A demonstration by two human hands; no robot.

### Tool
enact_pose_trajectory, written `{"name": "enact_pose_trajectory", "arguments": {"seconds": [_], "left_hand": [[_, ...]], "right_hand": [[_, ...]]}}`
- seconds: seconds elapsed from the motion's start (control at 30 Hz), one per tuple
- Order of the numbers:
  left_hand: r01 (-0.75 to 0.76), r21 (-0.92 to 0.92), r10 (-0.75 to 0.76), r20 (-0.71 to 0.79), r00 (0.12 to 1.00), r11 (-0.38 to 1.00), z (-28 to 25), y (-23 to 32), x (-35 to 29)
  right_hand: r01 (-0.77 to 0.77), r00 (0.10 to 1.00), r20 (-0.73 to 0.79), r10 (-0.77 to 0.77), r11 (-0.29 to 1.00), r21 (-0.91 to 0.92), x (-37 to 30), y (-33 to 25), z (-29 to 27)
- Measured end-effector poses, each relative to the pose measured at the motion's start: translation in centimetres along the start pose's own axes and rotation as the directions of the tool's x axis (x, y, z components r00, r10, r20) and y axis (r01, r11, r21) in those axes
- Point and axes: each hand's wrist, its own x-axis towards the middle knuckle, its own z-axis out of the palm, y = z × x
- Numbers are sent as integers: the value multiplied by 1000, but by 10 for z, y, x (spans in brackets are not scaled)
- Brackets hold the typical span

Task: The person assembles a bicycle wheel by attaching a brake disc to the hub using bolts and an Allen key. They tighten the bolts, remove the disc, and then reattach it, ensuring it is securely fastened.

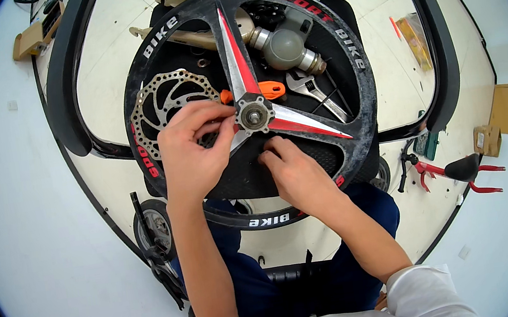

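A black three-spoke bicycle wheel point(360, 90) with red and silver spoke faces lies flat on a black chair seat before me. Its silver metal hub point(255, 115), with a ring of bolt lugs around the axle, faces up. My left hand point(194, 150) is closed at the hub's left side, thumb and fingertips against it. Just below the hub, my right hand point(298, 175) has its fingers curled together; whatever they may hold is hidden. A drilled brake disc point(160, 100) shows through the wheel's left opening, partly behind my left hand.
Through the wheel's openings show an orange-handled tool point(272, 89), an adjustable wrench point(320, 93) and a grey rounded metal part point(284, 48). Black armrests point(435, 48) flank the seat. A red bike frame point(432, 168) and a small wheel point(155, 229) are on the floor.
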Motion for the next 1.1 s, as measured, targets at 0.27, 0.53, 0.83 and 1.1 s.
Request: {"name": "enact_pose_trajectory", "arguments": {"seconds": [0.27,0.53,0.83,1.1], "left_hand": [[-59,116,56,29,998,991,6,7,8],[-82,165,80,20,997,983,12,3,8],[54,-9,-54,44,998,999,15,8,9],[108,-67,-102,88,991,992,15,9,14]], "right_hand": [[22,999,-39,-24,999,-50,-4,4,-5],[2,994,-107,6,997,76,-7,0,-28],[-220,926,-288,245,969,115,0,48,-82],[-139,977,123,172,960,-242,43,80,-96]]}}
